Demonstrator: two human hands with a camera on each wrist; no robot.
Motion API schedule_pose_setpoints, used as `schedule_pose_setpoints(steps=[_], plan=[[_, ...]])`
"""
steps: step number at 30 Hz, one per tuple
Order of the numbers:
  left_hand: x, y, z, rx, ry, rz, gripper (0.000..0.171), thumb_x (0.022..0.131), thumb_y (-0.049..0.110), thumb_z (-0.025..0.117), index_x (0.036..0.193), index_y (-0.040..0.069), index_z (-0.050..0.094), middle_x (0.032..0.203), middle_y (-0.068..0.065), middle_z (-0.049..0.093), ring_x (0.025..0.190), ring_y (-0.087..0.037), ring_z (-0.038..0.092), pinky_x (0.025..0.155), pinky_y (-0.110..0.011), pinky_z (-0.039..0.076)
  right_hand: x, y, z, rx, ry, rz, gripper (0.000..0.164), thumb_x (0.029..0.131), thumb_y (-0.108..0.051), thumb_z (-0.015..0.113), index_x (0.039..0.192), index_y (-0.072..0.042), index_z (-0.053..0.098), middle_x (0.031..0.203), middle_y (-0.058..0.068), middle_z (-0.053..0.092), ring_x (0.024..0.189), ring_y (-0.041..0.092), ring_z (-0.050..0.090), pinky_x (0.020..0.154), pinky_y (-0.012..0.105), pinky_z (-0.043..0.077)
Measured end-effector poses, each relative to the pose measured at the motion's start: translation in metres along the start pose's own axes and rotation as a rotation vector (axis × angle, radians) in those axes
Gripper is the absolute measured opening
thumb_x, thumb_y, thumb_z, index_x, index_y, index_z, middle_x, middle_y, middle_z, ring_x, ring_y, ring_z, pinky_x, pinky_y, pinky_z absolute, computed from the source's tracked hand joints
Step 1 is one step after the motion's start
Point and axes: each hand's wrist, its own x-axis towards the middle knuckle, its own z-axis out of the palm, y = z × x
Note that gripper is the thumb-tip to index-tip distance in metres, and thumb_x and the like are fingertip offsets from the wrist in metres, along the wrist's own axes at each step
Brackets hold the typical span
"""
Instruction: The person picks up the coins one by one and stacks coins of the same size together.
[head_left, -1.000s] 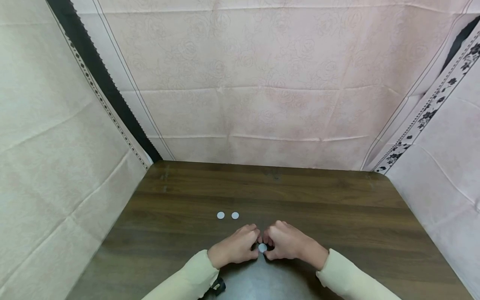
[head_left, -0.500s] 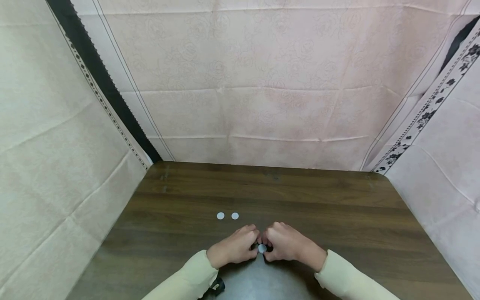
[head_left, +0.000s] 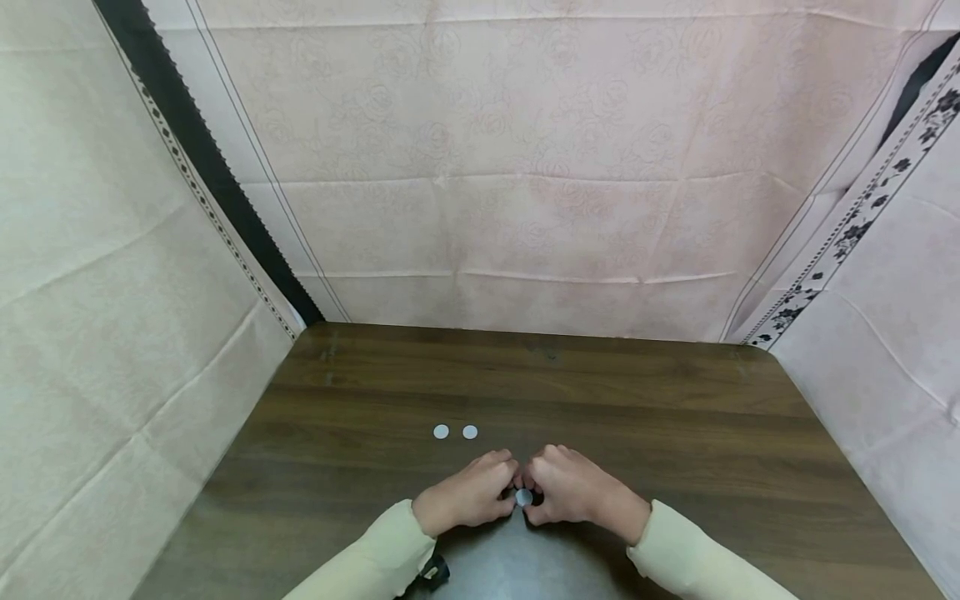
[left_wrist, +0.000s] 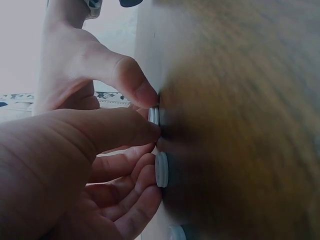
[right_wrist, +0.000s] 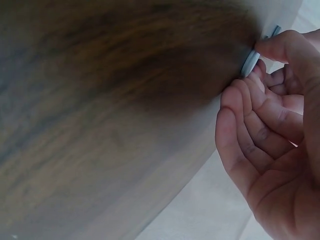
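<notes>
Both hands meet near the front of the table around a small round white disc (head_left: pixel 523 497); its exact kind is not clear. My left hand (head_left: pixel 468 492) pinches it from the left. Opposite, my right hand (head_left: pixel 581 487) pinches it from the right, its thumb (right_wrist: pixel 282 44) against the disc (right_wrist: pixel 250 62). In the left wrist view the disc (left_wrist: pixel 154 116) shows a stepped rim and sits between the two thumbs. Farther back, left of the hands, two similar discs (head_left: pixel 441 432) lie side by side. Fingers hide part of the held disc.
The brown wood-grain table (head_left: pixel 637 400) has a greyish patch (head_left: pixel 517 562) at the front. Pale cloth hangs behind (head_left: pixel 525 225) and along both sides. A black object (head_left: pixel 433 573) shows by the left sleeve.
Both hands have stayed almost in place, shifting very slightly left. The held disc looks darker and shinier on top than before. The two other discs have not moved.
</notes>
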Motion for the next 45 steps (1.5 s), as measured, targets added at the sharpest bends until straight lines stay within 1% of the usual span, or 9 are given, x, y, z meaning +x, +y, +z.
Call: schedule_pose_setpoints(steps=[6, 11, 18, 21, 26, 30, 35, 37, 45], plan=[[0.000, -0.003, 0.000, -0.003, -0.008, 0.022, 0.009, 0.090, 0.007, 0.073, 0.094, 0.012, 0.067, 0.096, 0.004, 0.059, 0.083, -0.003, 0.045, 0.074, -0.017, 0.043, 0.001, -0.002, 0.002, -0.072, -0.011, 0.011, 0.040, 0.081, -0.020, 0.081, 0.060, -0.020, 0.046, 0.055, -0.018, 0.032, 0.049, -0.005, 0.027, 0.048, 0.015, 0.026], [-0.003, -0.004, -0.002, -0.021, -0.001, 0.042, 0.010, 0.089, 0.007, 0.072, 0.097, 0.012, 0.069, 0.098, 0.004, 0.061, 0.086, -0.002, 0.047, 0.077, -0.017, 0.045, 0.002, -0.004, 0.002, -0.110, -0.024, 0.020, 0.042, 0.081, -0.022, 0.080, 0.062, -0.022, 0.043, 0.057, -0.017, 0.032, 0.049, -0.004, 0.028, 0.048, 0.015, 0.027], [-0.010, -0.012, -0.014, -0.046, 0.049, 0.022, 0.014, 0.094, 0.011, 0.070, 0.107, 0.007, 0.071, 0.105, 0.000, 0.064, 0.089, -0.004, 0.052, 0.082, -0.020, 0.051, 0.001, -0.007, 0.001, -0.143, -0.027, 0.036, 0.045, 0.081, -0.023, 0.080, 0.059, -0.024, 0.041, 0.055, -0.017, 0.032, 0.047, -0.005, 0.026, 0.046, 0.015, 0.028], [-0.015, -0.018, -0.020, -0.045, 0.077, 0.011, 0.015, 0.096, 0.013, 0.070, 0.110, 0.006, 0.071, 0.107, -0.001, 0.064, 0.090, -0.005, 0.054, 0.083, -0.022, 0.053, 0.002, -0.007, 0.002, -0.164, -0.018, 0.026, 0.044, 0.080, -0.024, 0.080, 0.059, -0.024, 0.041, 0.056, -0.017, 0.032, 0.047, -0.005, 0.025, 0.045, 0.016, 0.028], [-0.024, -0.030, -0.031, -0.072, 0.101, -0.029, 0.016, 0.099, 0.014, 0.069, 0.113, 0.006, 0.070, 0.108, -0.001, 0.062, 0.087, -0.006, 0.052, 0.080, -0.023, 0.052, 0.002, -0.008, 0.004, -0.192, -0.010, 0.022, 0.042, 0.080, -0.024, 0.079, 0.059, -0.024, 0.042, 0.057, -0.016, 0.034, 0.048, -0.004, 0.026, 0.046, 0.016, 0.031], [-0.031, -0.041, -0.038, -0.056, 0.127, -0.052, 0.017, 0.098, 0.012, 0.070, 0.113, 0.005, 0.070, 0.107, -0.002, 0.062, 0.088, -0.009, 0.052, 0.079, -0.026, 0.053, 0.002, -0.009, 0.005, -0.238, 0.010, 0.017, 0.043, 0.078, -0.025, 0.079, 0.058, -0.023, 0.041, 0.057, -0.015, 0.034, 0.050, -0.003, 0.027, 0.047, 0.018, 0.032], [-0.037, -0.055, -0.048, -0.025, 0.158, -0.076, 0.020, 0.095, 0.008, 0.073, 0.113, 0.000, 0.071, 0.105, -0.005, 0.062, 0.094, -0.015, 0.059, 0.081, -0.031, 0.056, 0.001, -0.010, 0.006, -0.264, 0.025, 0.014, 0.045, 0.077, -0.025, 0.079, 0.057, -0.023, 0.039, 0.057, -0.014, 0.031, 0.050, -0.001, 0.025, 0.047, 0.018, 0.031], [-0.039, -0.060, -0.053, -0.015, 0.161, -0.086, 0.021, 0.095, 0.007, 0.073, 0.114, -0.002, 0.071, 0.106, -0.007, 0.063, 0.096, -0.017, 0.061, 0.083, -0.033, 0.057, 0.001, -0.010, 0.005, -0.262, 0.022, 0.019, 0.046, 0.078, -0.025, 0.079, 0.057, -0.022, 0.039, 0.057, -0.013, 0.031, 0.050, 0.000, 0.024, 0.047, 0.018, 0.031], [-0.042, -0.079, -0.069, 0.004, 0.149, -0.125, 0.025, 0.094, 0.007, 0.073, 0.116, -0.004, 0.069, 0.111, -0.015, 0.065, 0.095, -0.019, 0.057, 0.082, -0.036, 0.056, 0.001, -0.011, 0.004, -0.253, 0.020, 0.028, 0.044, 0.078, -0.026, 0.080, 0.057, -0.022, 0.041, 0.056, -0.012, 0.034, 0.050, 0.001, 0.027, 0.048, 0.019, 0.032]])
